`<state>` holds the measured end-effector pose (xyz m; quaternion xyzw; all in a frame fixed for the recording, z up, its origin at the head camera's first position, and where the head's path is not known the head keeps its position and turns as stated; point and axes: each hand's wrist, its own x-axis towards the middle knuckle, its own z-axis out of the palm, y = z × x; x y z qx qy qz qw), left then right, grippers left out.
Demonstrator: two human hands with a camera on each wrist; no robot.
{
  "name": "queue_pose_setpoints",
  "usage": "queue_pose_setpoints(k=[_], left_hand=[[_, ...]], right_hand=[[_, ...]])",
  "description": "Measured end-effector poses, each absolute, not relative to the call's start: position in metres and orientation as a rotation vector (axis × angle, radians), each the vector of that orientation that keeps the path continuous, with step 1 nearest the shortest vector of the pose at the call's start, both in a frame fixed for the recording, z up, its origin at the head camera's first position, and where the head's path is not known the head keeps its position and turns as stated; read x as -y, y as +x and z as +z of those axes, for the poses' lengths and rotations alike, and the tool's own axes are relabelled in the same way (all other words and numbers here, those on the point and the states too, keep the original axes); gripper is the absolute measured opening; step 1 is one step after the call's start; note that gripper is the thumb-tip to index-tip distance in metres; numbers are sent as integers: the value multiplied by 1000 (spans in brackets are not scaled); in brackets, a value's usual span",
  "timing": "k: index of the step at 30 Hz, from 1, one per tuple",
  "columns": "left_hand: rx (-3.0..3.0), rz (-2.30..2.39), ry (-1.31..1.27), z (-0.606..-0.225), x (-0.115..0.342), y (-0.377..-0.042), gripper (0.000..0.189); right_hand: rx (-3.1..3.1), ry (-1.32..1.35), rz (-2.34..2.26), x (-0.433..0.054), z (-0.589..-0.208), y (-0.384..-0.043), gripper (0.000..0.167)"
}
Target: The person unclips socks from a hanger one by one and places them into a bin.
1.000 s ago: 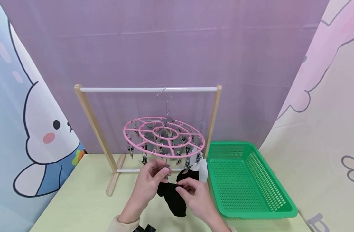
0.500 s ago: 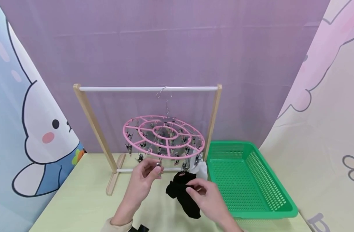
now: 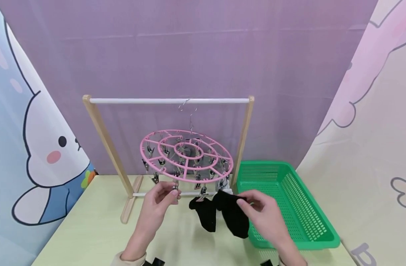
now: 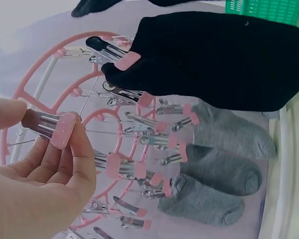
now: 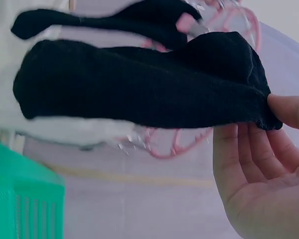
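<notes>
While your left hand (image 3: pixel 156 202) pinches a clip (image 4: pixel 63 131), your right hand (image 3: pixel 264 210) pinches a sock (image 3: pixel 235 217). Its twin (image 3: pixel 206 215) hangs at nine o'clock.

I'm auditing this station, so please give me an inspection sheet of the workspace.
Surface: pale yellow table, green plastic basket at right
Job's things: round pink plastic hanger on white rail; clipped black fabric sock; loose black fabric sock; grey fabric socks hanging
Clutter: nothing seen
Left hand: pinches silver metal clip with pink tips
Right hand: pinches loose black fabric sock
Cables: nothing seen
Surroundings: purple fabric backdrop; cartoon-printed fabric panels both sides
</notes>
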<state>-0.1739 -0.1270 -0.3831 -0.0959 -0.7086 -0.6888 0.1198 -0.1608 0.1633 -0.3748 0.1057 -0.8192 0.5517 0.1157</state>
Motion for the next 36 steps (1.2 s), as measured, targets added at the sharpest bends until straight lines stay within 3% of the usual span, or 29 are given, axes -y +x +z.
queue_pose_setpoints(k=[13,36], left_hand=[[2051,-1932,-283,-384,139,-174,21],[2062,-1897,-217,-384,143,-174,22]], right_hand=[[2334,142,1461,-221,-366,-169,20],[2655,-134,1345,-262,-445,-194,26]])
